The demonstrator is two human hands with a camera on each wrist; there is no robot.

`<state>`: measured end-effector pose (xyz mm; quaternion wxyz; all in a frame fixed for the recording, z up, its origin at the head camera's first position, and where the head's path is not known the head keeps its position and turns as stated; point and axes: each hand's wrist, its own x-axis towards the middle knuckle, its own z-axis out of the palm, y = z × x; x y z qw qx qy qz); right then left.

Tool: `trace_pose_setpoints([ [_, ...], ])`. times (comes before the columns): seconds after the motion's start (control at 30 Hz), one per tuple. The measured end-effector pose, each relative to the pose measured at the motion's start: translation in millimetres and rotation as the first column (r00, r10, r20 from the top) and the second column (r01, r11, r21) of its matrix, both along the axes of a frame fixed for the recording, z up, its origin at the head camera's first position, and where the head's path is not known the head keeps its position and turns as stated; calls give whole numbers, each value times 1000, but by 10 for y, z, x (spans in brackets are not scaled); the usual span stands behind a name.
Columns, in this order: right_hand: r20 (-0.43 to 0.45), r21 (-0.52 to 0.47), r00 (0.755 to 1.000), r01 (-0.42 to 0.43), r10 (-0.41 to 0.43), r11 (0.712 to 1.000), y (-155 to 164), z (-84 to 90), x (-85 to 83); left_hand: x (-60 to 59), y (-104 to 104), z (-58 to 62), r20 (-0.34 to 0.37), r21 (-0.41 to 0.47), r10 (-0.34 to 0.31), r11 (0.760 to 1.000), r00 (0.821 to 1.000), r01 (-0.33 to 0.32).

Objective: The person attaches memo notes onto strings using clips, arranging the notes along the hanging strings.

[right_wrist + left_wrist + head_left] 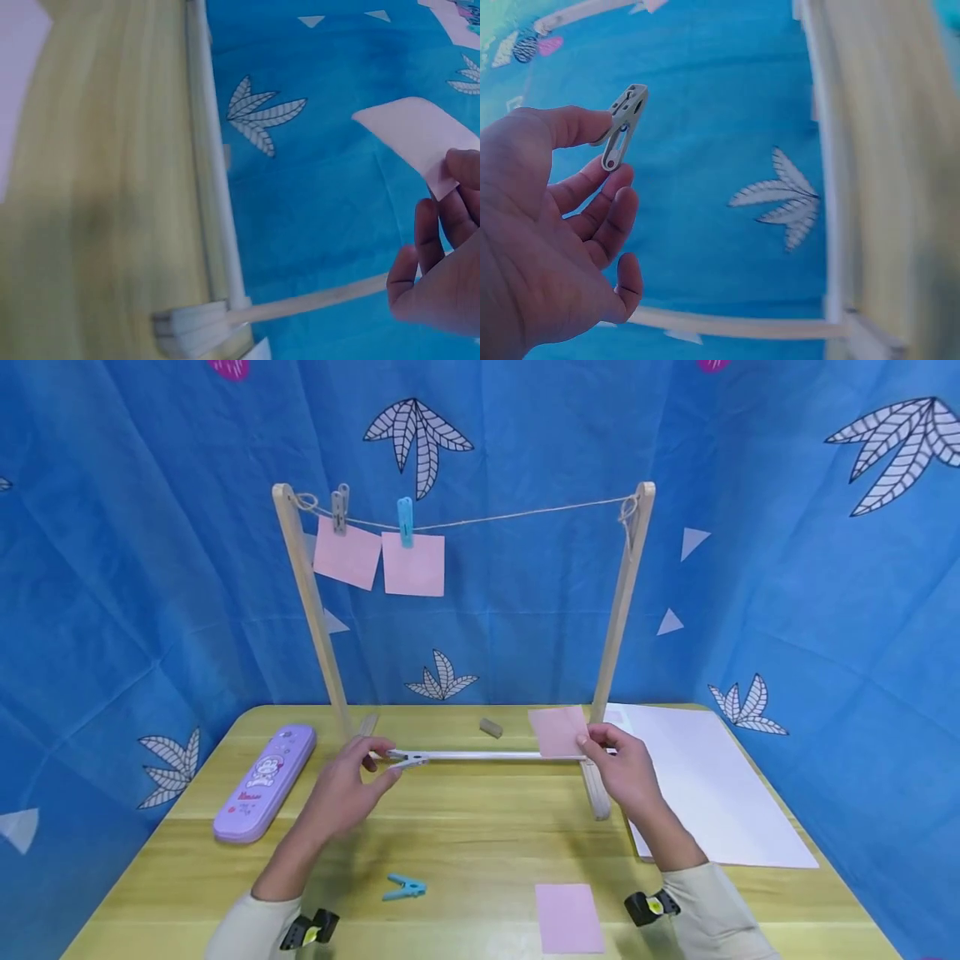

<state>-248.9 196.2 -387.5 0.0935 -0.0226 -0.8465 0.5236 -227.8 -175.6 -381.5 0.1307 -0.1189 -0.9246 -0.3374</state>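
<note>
Between thumb and fingertips my left hand pinches a grey clothespin by its handle ends; in the left wrist view the clothespin points up and away. My right hand holds a pink paper square at its lower right corner. That paper curves a little in the right wrist view. Above both hands a string runs between two wooden posts. From it hang two pink papers, one tilted under a grey clothespin, the other under a blue clothespin.
On the table lie a blue clothespin and a pink paper square near the front. A purple pencil case is at left, large white sheets at right. A white bar joins the post bases; behind it sits a small brown block.
</note>
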Motion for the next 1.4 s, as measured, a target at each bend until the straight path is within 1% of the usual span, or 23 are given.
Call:
trace_pose_setpoints([
  [0.1,2,-16,1000,-8,8,1000,-29,104,-64,-37,77,210,-43,-8,-21,1000,999,20],
  [0.2,-16,-26,1000,-18,18,1000,-44,215,-129,-69,150,440,-89,-14,-46,999,995,45],
  [0.37,-67,-46,997,-31,28,998,-47,411,-232,-130,239,811,-178,-47,-86,996,980,79],
  [0.47,-89,-73,995,-45,39,996,-65,512,-296,-179,275,1019,-222,-56,-85,996,971,74],
  [0.6,-133,-107,990,-69,55,992,-131,600,-385,-278,306,1241,-269,-22,-75,997,960,71],
  [0.67,-152,-119,987,-78,60,990,-173,637,-427,-325,317,1330,-282,-11,-79,997,956,79],
  [0.8,-158,-133,986,-79,57,988,-259,732,-511,-397,324,1475,-294,-12,-89,996,952,89],
  [0.9,-173,-147,984,-78,52,986,-330,841,-587,-435,327,1579,-305,-11,-85,996,949,86],
  [1.0,-211,-181,976,-85,46,980,-427,962,-651,-470,336,1666,-325,-5,-77,997,942,79],
  [1.13,-258,-203,966,-81,27,976,-582,1109,-695,-522,355,1765,-345,-27,-59,998,937,53],
  [1.23,-271,-189,963,-67,13,980,-665,1201,-723,-565,377,1847,-341,-54,-48,998,939,32],
  [1.3,-269,-189,963,-62,9,980,-698,1257,-753,-586,396,1904,-336,-62,-37,998,941,17],
  [1.4,-254,-221,967,-59,1,973,-727,1336,-811,-615,426,1995,-341,-61,-20,998,940,0],
])
